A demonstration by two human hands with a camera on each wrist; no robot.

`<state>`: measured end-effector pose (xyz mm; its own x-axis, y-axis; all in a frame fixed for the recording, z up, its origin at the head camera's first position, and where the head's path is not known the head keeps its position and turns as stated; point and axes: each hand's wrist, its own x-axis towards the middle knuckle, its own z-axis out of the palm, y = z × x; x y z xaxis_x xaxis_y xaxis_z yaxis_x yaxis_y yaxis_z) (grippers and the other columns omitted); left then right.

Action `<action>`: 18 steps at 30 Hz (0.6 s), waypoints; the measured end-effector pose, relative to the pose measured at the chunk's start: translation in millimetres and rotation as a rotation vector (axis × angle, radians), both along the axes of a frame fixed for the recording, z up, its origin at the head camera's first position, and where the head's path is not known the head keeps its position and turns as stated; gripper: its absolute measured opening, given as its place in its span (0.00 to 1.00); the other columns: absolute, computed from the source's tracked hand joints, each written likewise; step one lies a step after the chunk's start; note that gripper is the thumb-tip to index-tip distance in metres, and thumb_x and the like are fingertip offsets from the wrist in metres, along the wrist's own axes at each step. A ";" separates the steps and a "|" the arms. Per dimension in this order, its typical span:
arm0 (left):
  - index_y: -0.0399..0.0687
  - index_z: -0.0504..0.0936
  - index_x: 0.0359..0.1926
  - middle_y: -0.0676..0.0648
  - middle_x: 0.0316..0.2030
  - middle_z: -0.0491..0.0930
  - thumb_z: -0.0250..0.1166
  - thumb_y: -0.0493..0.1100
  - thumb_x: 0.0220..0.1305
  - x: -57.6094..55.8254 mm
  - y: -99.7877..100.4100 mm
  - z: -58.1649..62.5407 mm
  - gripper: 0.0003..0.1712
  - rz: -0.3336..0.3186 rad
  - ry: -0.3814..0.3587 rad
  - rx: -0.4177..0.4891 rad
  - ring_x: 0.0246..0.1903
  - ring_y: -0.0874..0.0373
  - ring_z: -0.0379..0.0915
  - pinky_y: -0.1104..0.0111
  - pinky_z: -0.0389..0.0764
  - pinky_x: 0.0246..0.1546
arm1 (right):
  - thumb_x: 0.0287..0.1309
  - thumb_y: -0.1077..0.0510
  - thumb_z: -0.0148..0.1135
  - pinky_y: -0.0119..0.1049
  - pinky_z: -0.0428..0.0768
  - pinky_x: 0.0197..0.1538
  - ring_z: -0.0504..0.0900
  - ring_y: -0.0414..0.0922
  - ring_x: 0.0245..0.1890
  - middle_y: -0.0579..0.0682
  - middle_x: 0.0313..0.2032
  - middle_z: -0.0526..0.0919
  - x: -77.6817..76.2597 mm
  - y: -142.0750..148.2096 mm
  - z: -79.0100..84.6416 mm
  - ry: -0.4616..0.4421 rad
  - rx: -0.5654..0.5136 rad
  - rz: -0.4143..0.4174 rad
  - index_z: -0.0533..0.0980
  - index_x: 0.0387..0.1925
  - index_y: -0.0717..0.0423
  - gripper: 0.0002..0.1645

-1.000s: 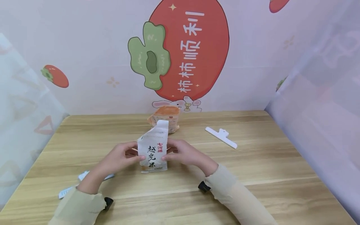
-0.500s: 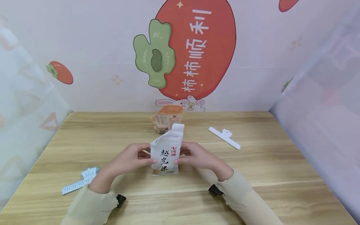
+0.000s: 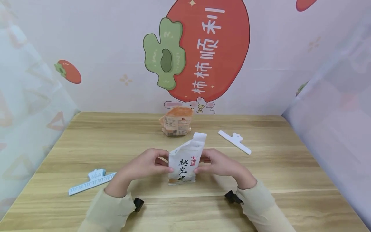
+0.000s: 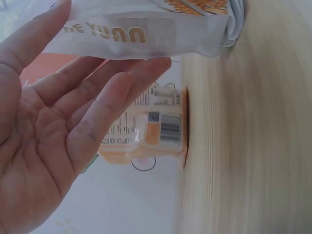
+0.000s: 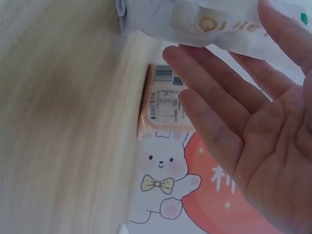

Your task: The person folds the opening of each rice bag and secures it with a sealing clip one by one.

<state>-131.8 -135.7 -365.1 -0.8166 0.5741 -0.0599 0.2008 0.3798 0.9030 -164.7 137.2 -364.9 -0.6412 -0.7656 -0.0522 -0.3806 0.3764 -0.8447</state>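
Thumb and fingers of the left hand (image 3: 149, 165) pinched one side of the white rice bag (image 3: 185, 164); the right hand (image 3: 221, 163) pinched the opposite side. This bag seemed to stand, slightly leaning, on the tabletop (image 3: 179, 211), its upper edge sloping. Probably, strong squeezing could crumple it, and uneven pulling could tip it. Behind, apart, stood the orange packet (image 3: 177, 124), near the rear edge. The light-blue clip (image 3: 91, 185) lay by the left forearm; bare wood, toward the white clip (image 3: 234, 141), offered room for moving.

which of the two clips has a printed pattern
The pale blue clip on the left: it carries key-like markings, while the white clip looks plain.
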 end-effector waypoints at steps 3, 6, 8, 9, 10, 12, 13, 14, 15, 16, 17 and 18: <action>0.45 0.79 0.43 0.47 0.41 0.81 0.68 0.48 0.55 1.7 3.8 1.0 0.16 -0.003 -0.017 -0.007 0.40 0.57 0.81 0.70 0.80 0.41 | 0.52 0.55 0.66 0.42 0.74 0.56 0.80 0.42 0.48 0.49 0.49 0.80 0.8 4.4 0.6 -0.009 0.001 0.018 0.71 0.53 0.56 0.26; 0.47 0.79 0.44 0.48 0.42 0.81 0.68 0.49 0.54 2.1 6.7 -0.3 0.17 0.001 -0.034 -0.018 0.40 0.58 0.81 0.69 0.80 0.41 | 0.52 0.54 0.66 0.40 0.76 0.54 0.80 0.42 0.48 0.49 0.48 0.81 2.0 8.0 0.9 -0.035 0.008 0.020 0.72 0.53 0.56 0.26; 0.48 0.79 0.44 0.49 0.42 0.81 0.68 0.49 0.54 2.4 8.3 -1.4 0.18 0.000 -0.045 -0.022 0.40 0.59 0.81 0.69 0.80 0.41 | 0.52 0.54 0.67 0.38 0.78 0.50 0.81 0.43 0.45 0.49 0.47 0.81 3.3 10.4 1.9 -0.055 0.018 0.020 0.72 0.52 0.56 0.26; 0.49 0.79 0.44 0.49 0.42 0.81 0.69 0.50 0.54 2.6 9.1 -1.8 0.18 -0.002 -0.047 -0.024 0.40 0.59 0.81 0.69 0.80 0.41 | 0.52 0.55 0.67 0.38 0.79 0.49 0.82 0.44 0.44 0.50 0.47 0.82 4.0 11.5 2.6 -0.060 0.023 0.023 0.73 0.52 0.56 0.25; 0.49 0.79 0.45 0.49 0.42 0.81 0.69 0.50 0.53 2.9 9.6 -2.2 0.18 -0.004 -0.051 -0.024 0.40 0.59 0.81 0.69 0.80 0.41 | 0.52 0.55 0.67 0.37 0.80 0.47 0.82 0.45 0.43 0.50 0.46 0.82 4.8 12.4 3.3 -0.062 0.027 0.026 0.73 0.52 0.56 0.25; 0.49 0.79 0.44 0.49 0.42 0.81 0.69 0.49 0.53 3.7 10.5 -2.0 0.18 -0.010 -0.059 -0.025 0.40 0.59 0.81 0.69 0.80 0.41 | 0.52 0.55 0.67 0.35 0.80 0.46 0.83 0.46 0.42 0.50 0.45 0.82 6.6 13.9 4.5 -0.068 0.033 0.032 0.74 0.51 0.56 0.24; 0.49 0.79 0.44 0.49 0.42 0.81 0.69 0.49 0.54 4.2 10.7 -1.8 0.18 -0.014 -0.062 -0.027 0.40 0.59 0.81 0.69 0.80 0.41 | 0.52 0.56 0.67 0.34 0.80 0.45 0.83 0.47 0.42 0.50 0.45 0.82 7.6 14.4 5.2 -0.071 0.034 0.036 0.74 0.51 0.56 0.23; 0.49 0.79 0.44 0.48 0.42 0.81 0.69 0.49 0.54 4.8 10.9 -1.4 0.18 -0.019 -0.064 -0.028 0.40 0.59 0.81 0.69 0.80 0.42 | 0.52 0.56 0.66 0.34 0.80 0.45 0.83 0.47 0.42 0.49 0.45 0.82 8.5 14.8 5.7 -0.071 0.036 0.038 0.74 0.51 0.55 0.23; 0.49 0.79 0.44 0.48 0.42 0.81 0.69 0.49 0.54 5.5 11.1 -0.7 0.18 -0.022 -0.064 -0.032 0.40 0.59 0.81 0.68 0.80 0.42 | 0.52 0.56 0.66 0.33 0.80 0.46 0.83 0.46 0.42 0.48 0.45 0.82 9.3 15.1 6.1 -0.069 0.037 0.040 0.74 0.50 0.54 0.22; 0.49 0.79 0.44 0.48 0.43 0.81 0.69 0.50 0.53 6.1 11.2 0.1 0.18 -0.026 -0.065 -0.037 0.40 0.59 0.81 0.68 0.81 0.41 | 0.53 0.56 0.66 0.33 0.79 0.47 0.82 0.45 0.43 0.47 0.45 0.82 9.9 15.4 6.4 -0.068 0.042 0.039 0.74 0.50 0.53 0.22; 0.49 0.79 0.44 0.48 0.42 0.81 0.69 0.50 0.53 6.8 11.5 0.9 0.18 -0.031 -0.064 -0.042 0.40 0.59 0.81 0.68 0.81 0.41 | 0.53 0.56 0.66 0.33 0.79 0.47 0.82 0.44 0.43 0.46 0.45 0.82 10.6 15.7 6.7 -0.068 0.048 0.038 0.74 0.50 0.52 0.22; 0.49 0.79 0.44 0.48 0.42 0.81 0.69 0.50 0.53 7.4 11.8 1.7 0.18 -0.036 -0.063 -0.046 0.40 0.60 0.81 0.68 0.81 0.41 | 0.53 0.55 0.66 0.33 0.79 0.48 0.82 0.43 0.43 0.45 0.44 0.82 11.1 16.1 7.2 -0.065 0.053 0.038 0.74 0.50 0.51 0.21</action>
<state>-124.4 -123.9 -363.4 -0.7896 0.5981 -0.1372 0.1585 0.4149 0.8959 -153.6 153.3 -357.7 -0.6056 -0.7845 -0.1335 -0.3405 0.4071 -0.8475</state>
